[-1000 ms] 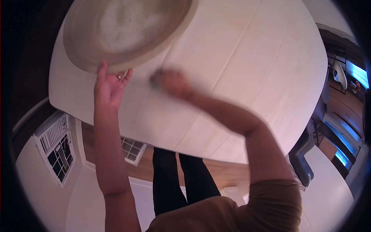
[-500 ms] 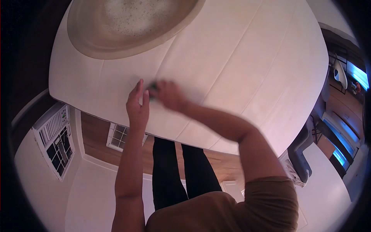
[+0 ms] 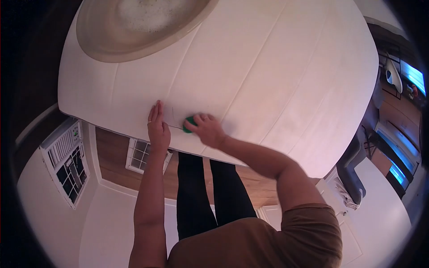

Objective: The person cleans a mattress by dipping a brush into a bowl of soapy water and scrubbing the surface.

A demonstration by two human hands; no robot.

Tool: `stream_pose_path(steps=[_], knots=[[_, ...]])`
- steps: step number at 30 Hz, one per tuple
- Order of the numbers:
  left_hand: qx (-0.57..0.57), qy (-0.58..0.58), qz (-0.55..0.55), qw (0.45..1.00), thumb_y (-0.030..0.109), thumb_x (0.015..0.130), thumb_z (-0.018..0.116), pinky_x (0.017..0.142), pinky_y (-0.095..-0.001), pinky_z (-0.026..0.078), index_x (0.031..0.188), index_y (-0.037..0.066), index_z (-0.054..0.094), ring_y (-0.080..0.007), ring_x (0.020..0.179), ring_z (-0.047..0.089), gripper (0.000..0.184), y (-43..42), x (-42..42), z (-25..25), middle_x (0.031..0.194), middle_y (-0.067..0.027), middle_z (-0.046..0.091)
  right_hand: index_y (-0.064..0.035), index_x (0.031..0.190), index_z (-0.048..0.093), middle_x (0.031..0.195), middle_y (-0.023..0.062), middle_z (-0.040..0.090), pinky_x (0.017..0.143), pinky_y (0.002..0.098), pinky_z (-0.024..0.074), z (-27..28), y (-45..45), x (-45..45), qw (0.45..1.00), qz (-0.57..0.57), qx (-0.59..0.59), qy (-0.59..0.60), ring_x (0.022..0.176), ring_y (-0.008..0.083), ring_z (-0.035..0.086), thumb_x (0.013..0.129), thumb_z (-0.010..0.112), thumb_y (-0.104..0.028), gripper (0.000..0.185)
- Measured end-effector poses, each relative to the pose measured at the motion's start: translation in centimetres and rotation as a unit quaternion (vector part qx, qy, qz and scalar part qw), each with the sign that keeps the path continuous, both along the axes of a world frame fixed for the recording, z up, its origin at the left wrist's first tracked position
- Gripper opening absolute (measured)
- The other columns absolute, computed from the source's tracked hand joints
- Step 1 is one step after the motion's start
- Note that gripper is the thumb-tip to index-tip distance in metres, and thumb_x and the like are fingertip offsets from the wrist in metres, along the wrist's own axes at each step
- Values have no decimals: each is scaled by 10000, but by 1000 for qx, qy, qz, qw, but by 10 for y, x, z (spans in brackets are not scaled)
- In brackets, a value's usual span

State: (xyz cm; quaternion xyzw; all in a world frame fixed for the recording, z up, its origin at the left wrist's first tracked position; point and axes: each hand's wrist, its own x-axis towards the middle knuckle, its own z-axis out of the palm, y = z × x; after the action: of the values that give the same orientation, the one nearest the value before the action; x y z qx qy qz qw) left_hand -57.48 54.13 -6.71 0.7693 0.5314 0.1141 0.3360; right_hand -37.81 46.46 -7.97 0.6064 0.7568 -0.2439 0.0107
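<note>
My right hand [image 3: 209, 130] is closed over a small green scrubber [image 3: 189, 123], pressing it against a white surface [image 3: 250, 89] near its front edge. Most of the scrubber is hidden under the fingers, so I cannot tell if it is a sponge or a brush. To the left, my left hand [image 3: 158, 127] lies flat on the same surface, fingers stretched out, holding nothing. Thin dark marks show on the surface between the two hands. The surface is crossed by long seams or creases.
At the far left of the surface stands a beige basin [image 3: 107, 51] holding water with white suds [image 3: 147, 13]. My dark-clothed legs [image 3: 194, 192] are close to the front edge. Grey furniture [image 3: 351, 172] stands off to the right.
My right hand has moved toward the front edge and slightly right with the green scrubber. My left hand, raised before, now rests flat on the surface.
</note>
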Motion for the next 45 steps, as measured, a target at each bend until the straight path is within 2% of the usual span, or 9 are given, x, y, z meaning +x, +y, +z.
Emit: stream_pose_path(steps=[2,8,11,14,18,24,34,40,45], knots=[[-13,2,-8,1000,-124,710,406,1077,-460,316,1408,24,347,-428,1276,379,716,-2,-1,3,1397,-173,430,-228,1251,505,1253,121,522,845,464,483,-33,23,55,996,44,69,-20,1064,281,559,865,488,-148,394],[-7,23,-24,999,-142,684,384,1080,-460,315,1423,24,311,-427,1299,353,761,-6,-1,-4,1404,-177,419,-151,1139,524,984,145,587,672,464,521,-13,177,225,890,-380,181,-175,863,328,619,861,504,-196,283],[4,8,-12,1000,-148,669,387,1083,-456,315,1429,29,301,-427,1308,340,785,2,4,-3,1417,-174,402,-102,1183,508,1015,166,582,628,484,505,-18,101,139,918,-353,148,-102,798,333,608,832,536,-175,360],[3,-11,-21,1000,-157,665,383,1085,-446,314,1435,37,295,-414,1316,335,798,-4,-4,-3,1427,-170,391,-193,1248,508,1143,157,550,862,460,478,-31,-39,-3,992,-119,36,7,1063,284,565,831,521,-135,421],[-41,-10,-20,999,-171,667,366,1091,-410,312,1445,56,281,-365,1334,336,815,6,-8,1,1432,-154,391,-231,1255,516,1209,123,536,853,433,482,-14,6,29,998,57,0,-12,1092,273,554,865,462,-122,409],[-77,-73,-9,994,-187,670,339,1100,-375,298,1457,70,259,-320,1354,324,831,5,-14,3,1437,-133,398,-178,1185,495,983,132,597,646,474,522,2,169,167,891,-388,153,-182,815,349,625,847,511,-174,338],[-144,-152,15,978,-173,711,322,994,-252,349,1489,118,188,-287,1355,346,842,7,-38,8,1453,-137,389,-231,1300,435,1185,105,516,805,431,503,-6,-27,-79,999,49,1,11,1026,282,575,825,523,-128,493],[-138,-146,24,979,-153,729,337,868,-206,396,1485,135,196,-285,1319,403,821,-1,-58,13,1441,-124,408,-167,1141,492,977,141,570,664,466,517,0,133,72,900,-388,147,-137,887,320,613,883,468,-153,260],[-148,-136,30,979,-140,741,350,989,-263,363,1463,83,257,-293,1324,395,761,-25,-71,16,1426,-158,417,-156,1292,450,1011,179,540,684,490,503,-3,35,-61,934,-348,61,-56,910,342,589,829,502,-168,466]])
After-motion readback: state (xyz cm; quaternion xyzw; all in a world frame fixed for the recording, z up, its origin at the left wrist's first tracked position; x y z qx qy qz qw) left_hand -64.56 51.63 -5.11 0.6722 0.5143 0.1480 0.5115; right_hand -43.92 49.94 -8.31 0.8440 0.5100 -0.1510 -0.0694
